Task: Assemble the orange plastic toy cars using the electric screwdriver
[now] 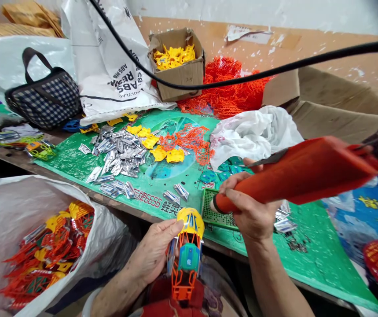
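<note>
Low in front of me, my left hand (pixel 157 246) grips a toy car body (pixel 189 257) by its side. The body has a yellow front piece, a green-blue middle panel and an orange cage frame. My right hand (pixel 250 207) is wrapped round a red-covered electric screwdriver (pixel 291 171). It slants over the table, its dark collar to the lower left, near but apart from the car body. Its bit cannot be made out. Beneath that hand is a green perforated tray (pixel 213 211), partly hidden.
A white sack (pixel 109 198) of assembled car bodies stands left. Silver-stickered pieces (pixel 119 152), yellow parts (pixel 175 155) and orange frames (pixel 192 141) lie on the green table cover (pixel 66 152). Small screws (pixel 297 242) lie right. A black cable (pixel 241 80) crosses above; boxes (pixel 175 83) stand behind.
</note>
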A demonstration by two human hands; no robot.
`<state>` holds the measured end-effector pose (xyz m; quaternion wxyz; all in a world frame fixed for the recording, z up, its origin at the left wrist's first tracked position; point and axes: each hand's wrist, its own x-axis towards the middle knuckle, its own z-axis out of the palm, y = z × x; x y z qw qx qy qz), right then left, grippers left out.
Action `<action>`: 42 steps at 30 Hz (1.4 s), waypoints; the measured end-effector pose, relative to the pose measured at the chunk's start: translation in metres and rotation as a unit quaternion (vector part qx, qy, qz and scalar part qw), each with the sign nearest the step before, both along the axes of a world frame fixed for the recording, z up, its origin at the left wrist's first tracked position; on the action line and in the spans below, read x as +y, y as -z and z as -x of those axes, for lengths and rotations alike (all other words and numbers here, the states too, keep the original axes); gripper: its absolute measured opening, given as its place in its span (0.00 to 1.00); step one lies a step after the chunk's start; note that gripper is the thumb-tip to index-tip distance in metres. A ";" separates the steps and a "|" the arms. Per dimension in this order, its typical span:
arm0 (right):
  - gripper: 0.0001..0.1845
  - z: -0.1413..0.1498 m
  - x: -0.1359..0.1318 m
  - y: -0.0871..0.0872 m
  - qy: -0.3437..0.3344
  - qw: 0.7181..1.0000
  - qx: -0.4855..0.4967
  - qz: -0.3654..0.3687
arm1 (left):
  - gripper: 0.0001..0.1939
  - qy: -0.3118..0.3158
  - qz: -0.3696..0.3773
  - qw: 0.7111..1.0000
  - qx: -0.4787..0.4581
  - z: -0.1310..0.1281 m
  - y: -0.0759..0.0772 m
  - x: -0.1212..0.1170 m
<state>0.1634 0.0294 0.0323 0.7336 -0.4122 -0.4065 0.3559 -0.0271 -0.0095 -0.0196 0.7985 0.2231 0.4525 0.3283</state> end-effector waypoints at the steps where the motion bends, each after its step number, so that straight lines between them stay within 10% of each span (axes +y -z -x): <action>1: 0.16 -0.001 -0.001 -0.006 -0.002 1.000 0.015 -0.008 | 0.17 -0.007 0.000 1.000 0.008 0.000 0.001 0.000; 9: 0.30 0.006 -0.023 -0.040 -0.124 0.989 0.068 -0.052 | 0.18 -0.039 -0.020 0.999 0.000 -0.006 0.001 0.002; 42: 0.28 0.027 -0.027 -0.025 -0.194 0.978 0.060 -0.039 | 0.15 -0.048 0.001 0.999 -0.026 -0.009 -0.001 -0.001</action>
